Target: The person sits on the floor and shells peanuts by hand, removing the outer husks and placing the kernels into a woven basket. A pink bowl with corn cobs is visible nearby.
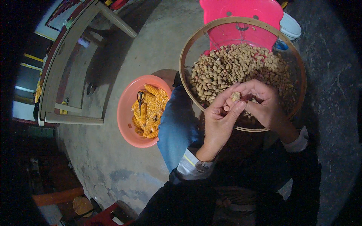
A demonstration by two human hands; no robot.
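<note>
Both hands meet over the near part of a round, wooden-rimmed sieve [183, 60] that holds a heap of unshelled peanuts [241, 60]. Between my fingertips is a single pale peanut [235, 96]. My left hand [220, 115] is closed round it from the left, with the thumb pressing near its lower end. From the right, my right hand [264, 103] pinches at the same peanut, thumb against the left thumb. Part of the left palm is hidden behind the fingers, so I cannot make out what else lies in it.
Left of my knee, a salmon-pink basin [123, 124] on the concrete floor holds corn cobs [143, 113], loose kernels and dark-handled scissors [141, 98]. Behind the sieve stands a bright pink plastic chair [241, 9], beside a white bucket [290, 26]. A wooden table [75, 119] stands at far left.
</note>
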